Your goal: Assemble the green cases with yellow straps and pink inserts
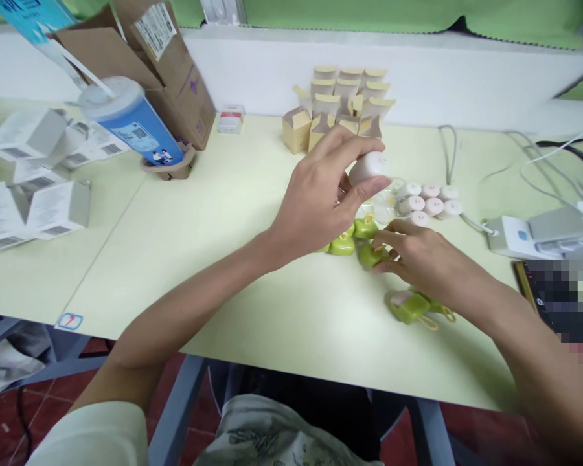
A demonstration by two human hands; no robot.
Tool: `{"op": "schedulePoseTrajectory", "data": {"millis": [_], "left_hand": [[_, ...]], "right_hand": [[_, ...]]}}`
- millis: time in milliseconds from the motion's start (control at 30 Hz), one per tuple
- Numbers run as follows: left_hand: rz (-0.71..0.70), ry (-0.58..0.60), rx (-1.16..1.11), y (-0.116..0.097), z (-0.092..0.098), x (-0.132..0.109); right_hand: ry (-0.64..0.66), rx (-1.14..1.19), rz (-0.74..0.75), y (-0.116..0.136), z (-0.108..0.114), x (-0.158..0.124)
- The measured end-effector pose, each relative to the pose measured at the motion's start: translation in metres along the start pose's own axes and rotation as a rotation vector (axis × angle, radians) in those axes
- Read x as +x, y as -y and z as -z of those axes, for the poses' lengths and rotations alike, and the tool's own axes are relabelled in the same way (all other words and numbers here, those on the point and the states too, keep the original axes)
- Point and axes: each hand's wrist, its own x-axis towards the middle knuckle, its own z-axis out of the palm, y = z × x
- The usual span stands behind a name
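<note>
- A white piece (pixel 368 167) is grasped between the thumb and fingers of the left hand (pixel 315 188) and is held raised above the table (pixel 252 310).
- A green piece (pixel 368 255) is pinched at table level by the fingers of the right hand (pixel 412 255); it is partly covered by them.
- The two held pieces are kept apart; no joining of them is seen.
- More green pieces (pixel 342 244), some with yellow loops, are found just left of the right fingertips and are judged to be unhandled.
- Beside the right wrist, a green cover (pixel 412 309) is noted with a pale part (pixel 400 296) at one end; this is judged to be a finished or partly finished unit. Whether it is fully seated cannot be told.
- White and pink pieces (pixel 434 206) are grouped uncovered beyond the right hand, next to clear plastic (pixel 383 210); much is therefore judged to be left.
- Small yellow boxes (pixel 296 133) are stood near the wall, several with flaps raised; their contents cannot be verified.
</note>
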Motion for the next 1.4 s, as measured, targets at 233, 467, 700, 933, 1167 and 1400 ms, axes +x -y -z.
{"op": "schedulePoseTrajectory", "data": {"millis": [233, 467, 700, 933, 1167, 1400], "left_hand": [[-0.018, 0.003, 0.05, 0.0, 0.001, 0.001], [-0.06, 0.004, 0.079, 0.005, 0.0, 0.0], [-0.098, 0.0, 0.082, 0.008, 0.0, -0.001], [-0.207, -0.006, 0.14, 0.015, -0.003, -0.004], [-0.255, 0.092, 0.178, 0.003, -0.022, -0.017], [-0.152, -0.017, 0.132, 0.004, 0.005, 0.001]], "right_hand": [[-0.002, 0.103, -0.02, 0.0, 0.001, 0.0], [-0.047, 0.142, 0.012, 0.001, 0.0, -0.001], [-0.103, 0.11, 0.033, 0.001, -0.002, -0.003], [-0.354, 0.565, -0.041, -0.002, 0.029, -0.017], [-0.561, 0.911, -0.049, 0.023, 0.03, -0.018], [-0.324, 0.342, -0.483, -0.056, 0.071, -0.028]]}}
